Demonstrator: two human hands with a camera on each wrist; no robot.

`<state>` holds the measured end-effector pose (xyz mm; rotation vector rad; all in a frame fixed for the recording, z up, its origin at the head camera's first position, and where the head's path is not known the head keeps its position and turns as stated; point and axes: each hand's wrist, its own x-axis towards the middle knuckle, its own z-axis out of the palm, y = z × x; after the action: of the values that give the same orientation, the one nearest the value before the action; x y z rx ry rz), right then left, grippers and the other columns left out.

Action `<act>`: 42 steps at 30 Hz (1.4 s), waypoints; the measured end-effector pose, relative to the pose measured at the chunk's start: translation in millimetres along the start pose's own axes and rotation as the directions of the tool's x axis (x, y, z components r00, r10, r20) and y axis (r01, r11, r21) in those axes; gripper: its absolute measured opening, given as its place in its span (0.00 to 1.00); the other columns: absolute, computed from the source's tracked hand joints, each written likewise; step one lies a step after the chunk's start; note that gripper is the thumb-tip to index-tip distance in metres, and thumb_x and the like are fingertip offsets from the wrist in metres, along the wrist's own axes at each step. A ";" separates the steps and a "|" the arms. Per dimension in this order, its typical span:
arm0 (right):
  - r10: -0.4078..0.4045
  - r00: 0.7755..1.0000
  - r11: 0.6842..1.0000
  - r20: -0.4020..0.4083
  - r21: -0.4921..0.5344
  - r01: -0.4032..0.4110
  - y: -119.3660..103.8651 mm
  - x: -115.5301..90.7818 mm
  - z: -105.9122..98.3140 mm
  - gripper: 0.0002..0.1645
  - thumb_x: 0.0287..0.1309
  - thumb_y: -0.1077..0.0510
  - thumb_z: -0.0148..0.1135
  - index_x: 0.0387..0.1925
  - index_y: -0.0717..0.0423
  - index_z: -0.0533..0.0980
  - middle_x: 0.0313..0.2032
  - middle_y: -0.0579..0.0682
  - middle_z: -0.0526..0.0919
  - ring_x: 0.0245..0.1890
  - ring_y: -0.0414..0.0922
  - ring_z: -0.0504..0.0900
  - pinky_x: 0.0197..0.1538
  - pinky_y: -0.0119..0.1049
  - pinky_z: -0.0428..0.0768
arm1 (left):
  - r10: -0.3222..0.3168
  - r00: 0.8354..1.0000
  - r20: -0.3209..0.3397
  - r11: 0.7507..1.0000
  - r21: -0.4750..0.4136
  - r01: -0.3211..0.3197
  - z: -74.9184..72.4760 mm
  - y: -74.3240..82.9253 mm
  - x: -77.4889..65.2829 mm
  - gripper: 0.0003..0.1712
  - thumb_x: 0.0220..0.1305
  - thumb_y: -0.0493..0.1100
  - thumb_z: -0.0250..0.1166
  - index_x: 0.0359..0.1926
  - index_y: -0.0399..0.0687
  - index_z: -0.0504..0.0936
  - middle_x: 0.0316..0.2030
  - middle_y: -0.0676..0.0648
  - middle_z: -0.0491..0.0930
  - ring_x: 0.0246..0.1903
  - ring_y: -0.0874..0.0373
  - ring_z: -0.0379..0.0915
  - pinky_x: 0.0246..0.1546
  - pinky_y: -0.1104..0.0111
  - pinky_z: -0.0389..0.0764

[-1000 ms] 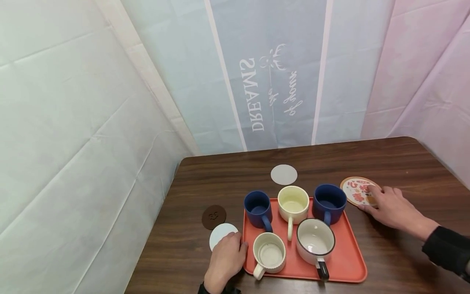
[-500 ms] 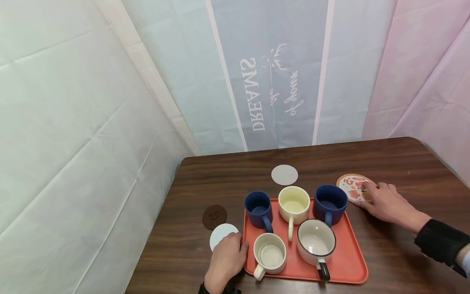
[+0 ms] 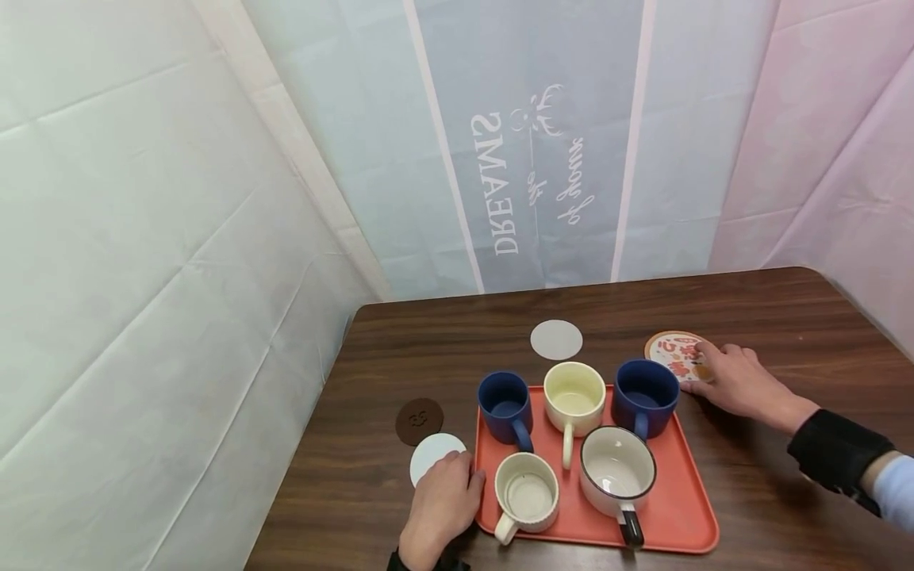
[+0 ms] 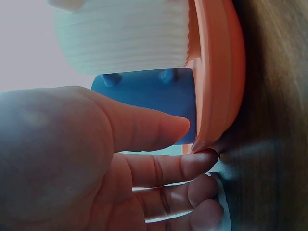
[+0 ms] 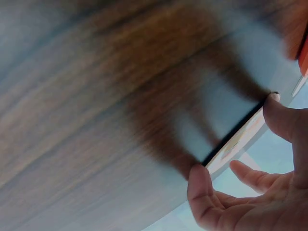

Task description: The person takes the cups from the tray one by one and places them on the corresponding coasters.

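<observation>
My right hand [image 3: 746, 385] holds a round coaster with red print [image 3: 671, 353] by its edges, beside the larger blue mug [image 3: 646, 396]. In the right wrist view, thumb and a finger span the coaster [image 5: 240, 137], which is tilted close over the wood. My left hand [image 3: 444, 498] rests at the left side of the orange-red tray [image 3: 678, 511], its fingertips overlapping a white round coaster [image 3: 434, 454]. The left wrist view has the thumb in front of a blue mug [image 4: 144, 91] and a fingertip right at the tray rim [image 4: 221, 72].
On the tray stand a smaller blue mug [image 3: 505, 404], a pale yellow mug [image 3: 574, 396], a ribbed cream mug [image 3: 527, 492] and a white, dark-rimmed pot-shaped cup [image 3: 617, 468]. A brown coaster [image 3: 419, 422] and another white coaster [image 3: 556, 339] lie on the wooden table [image 3: 343, 507].
My right hand has moved left and slightly away with the printed coaster, bringing it nearer the larger blue mug. The left hand stays by the tray.
</observation>
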<state>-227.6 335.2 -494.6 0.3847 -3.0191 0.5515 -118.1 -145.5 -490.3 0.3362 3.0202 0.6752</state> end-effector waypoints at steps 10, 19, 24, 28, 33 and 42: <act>-0.039 0.999 0.999 0.028 0.034 0.038 9.7 7.3 -9.9 0.42 0.50 0.57 0.83 0.56 0.80 0.71 0.42 0.76 0.80 0.42 0.69 0.77 0.46 0.67 0.76 | -0.013 1.000 -0.001 1.000 0.018 0.013 0.2 2.0 3.0 0.10 0.71 0.46 0.67 0.32 0.49 0.81 0.25 0.54 0.71 0.25 0.58 0.71 0.27 0.60 0.72; -0.024 0.999 0.999 0.022 0.048 0.023 12.0 14.2 -8.5 0.42 0.49 0.57 0.83 0.57 0.80 0.72 0.44 0.77 0.79 0.43 0.69 0.77 0.47 0.68 0.77 | -0.011 1.000 0.005 1.000 0.009 0.011 0.2 1.6 2.2 0.11 0.71 0.46 0.67 0.31 0.49 0.81 0.25 0.54 0.71 0.24 0.59 0.70 0.27 0.61 0.72; -0.018 1.000 0.998 0.024 0.053 0.017 10.3 16.3 -9.3 0.42 0.51 0.56 0.83 0.57 0.79 0.72 0.45 0.78 0.79 0.43 0.68 0.78 0.47 0.69 0.77 | 0.002 1.000 0.000 1.000 0.015 -0.002 -0.3 1.1 1.7 0.10 0.71 0.47 0.67 0.32 0.48 0.83 0.25 0.55 0.72 0.25 0.58 0.72 0.28 0.60 0.74; -0.010 1.000 0.998 0.025 0.061 0.009 7.7 18.3 -8.7 0.42 0.52 0.55 0.83 0.57 0.78 0.72 0.46 0.78 0.79 0.43 0.68 0.78 0.48 0.69 0.77 | 0.001 1.000 0.006 1.000 0.013 -0.001 -0.7 1.0 1.8 0.10 0.71 0.47 0.68 0.34 0.48 0.84 0.25 0.55 0.72 0.25 0.58 0.72 0.28 0.60 0.74; -0.001 1.000 0.998 0.022 0.070 -0.001 6.1 21.5 -7.4 0.42 0.51 0.55 0.83 0.57 0.78 0.73 0.45 0.78 0.79 0.42 0.68 0.78 0.47 0.69 0.77 | 0.002 1.000 0.006 1.000 0.009 -0.002 0.0 0.6 1.3 0.10 0.71 0.48 0.68 0.35 0.48 0.84 0.25 0.55 0.72 0.25 0.58 0.72 0.27 0.60 0.73; 0.013 1.000 0.997 0.017 0.076 -0.014 6.4 27.5 -2.4 0.40 0.52 0.54 0.81 0.57 0.78 0.73 0.46 0.78 0.79 0.43 0.69 0.79 0.47 0.69 0.76 | 0.005 1.000 0.002 1.000 0.028 -0.005 1.3 -0.1 1.3 0.10 0.70 0.48 0.68 0.35 0.48 0.85 0.26 0.54 0.73 0.27 0.55 0.76 0.29 0.58 0.77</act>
<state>-255.8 335.4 -492.1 0.3748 -3.0258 0.6685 -119.3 -144.8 -491.4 0.3452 3.0302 0.6336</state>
